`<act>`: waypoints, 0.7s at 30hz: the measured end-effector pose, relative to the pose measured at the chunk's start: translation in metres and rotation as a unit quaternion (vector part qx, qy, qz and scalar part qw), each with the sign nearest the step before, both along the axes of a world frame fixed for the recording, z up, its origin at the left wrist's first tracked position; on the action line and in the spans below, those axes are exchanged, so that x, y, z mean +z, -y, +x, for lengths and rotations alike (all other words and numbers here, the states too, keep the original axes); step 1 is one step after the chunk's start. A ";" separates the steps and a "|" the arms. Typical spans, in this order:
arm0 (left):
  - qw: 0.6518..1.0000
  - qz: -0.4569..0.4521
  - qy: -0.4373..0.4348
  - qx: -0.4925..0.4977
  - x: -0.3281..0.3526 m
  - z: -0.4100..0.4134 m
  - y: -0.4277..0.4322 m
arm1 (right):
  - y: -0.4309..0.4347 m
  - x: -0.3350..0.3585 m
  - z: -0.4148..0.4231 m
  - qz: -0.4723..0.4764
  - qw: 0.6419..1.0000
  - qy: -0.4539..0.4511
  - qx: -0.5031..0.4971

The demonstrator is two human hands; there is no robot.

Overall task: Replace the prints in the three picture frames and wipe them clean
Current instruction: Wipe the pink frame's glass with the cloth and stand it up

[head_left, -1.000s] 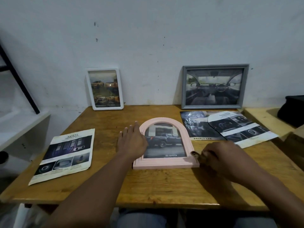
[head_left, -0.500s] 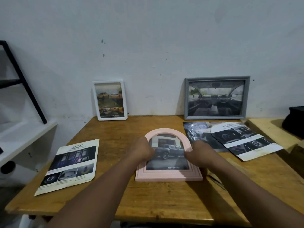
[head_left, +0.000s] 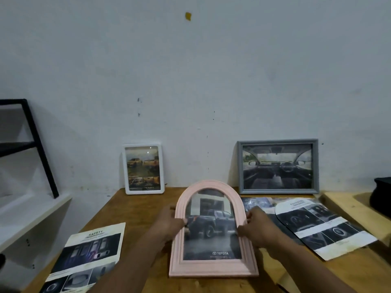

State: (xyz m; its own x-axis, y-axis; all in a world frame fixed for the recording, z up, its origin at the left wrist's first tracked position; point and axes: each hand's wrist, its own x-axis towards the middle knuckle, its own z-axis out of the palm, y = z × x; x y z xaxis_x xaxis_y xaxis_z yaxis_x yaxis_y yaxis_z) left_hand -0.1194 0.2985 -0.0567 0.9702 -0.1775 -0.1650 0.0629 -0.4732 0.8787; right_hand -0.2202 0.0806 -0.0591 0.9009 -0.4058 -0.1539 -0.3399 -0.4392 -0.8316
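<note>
Left hand [head_left: 169,223] and right hand [head_left: 258,227] grip the pink frame [head_left: 211,269] at nine and three o'clock; I'd lift evenly.

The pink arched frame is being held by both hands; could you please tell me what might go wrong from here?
The pink arched frame is held only by its side rails, left grip and right grip; it could slip and hit the table. Fingertips overlap the front and may smudge it. The loose arched print lies close on the right and could get creased.
</note>
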 end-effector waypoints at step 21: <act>0.963 -0.052 0.256 0.065 0.037 0.173 0.059 | 0.043 0.027 0.200 -0.073 0.975 0.206 -0.046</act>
State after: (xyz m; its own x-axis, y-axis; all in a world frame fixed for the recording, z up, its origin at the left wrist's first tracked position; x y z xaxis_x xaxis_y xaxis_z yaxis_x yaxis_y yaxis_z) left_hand 0.0538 0.2397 -0.0194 0.9344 -0.0392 0.3540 -0.3395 -0.3984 0.8521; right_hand -0.0204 0.0376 -0.0323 0.8328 -0.4781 0.2790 -0.0332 -0.5462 -0.8370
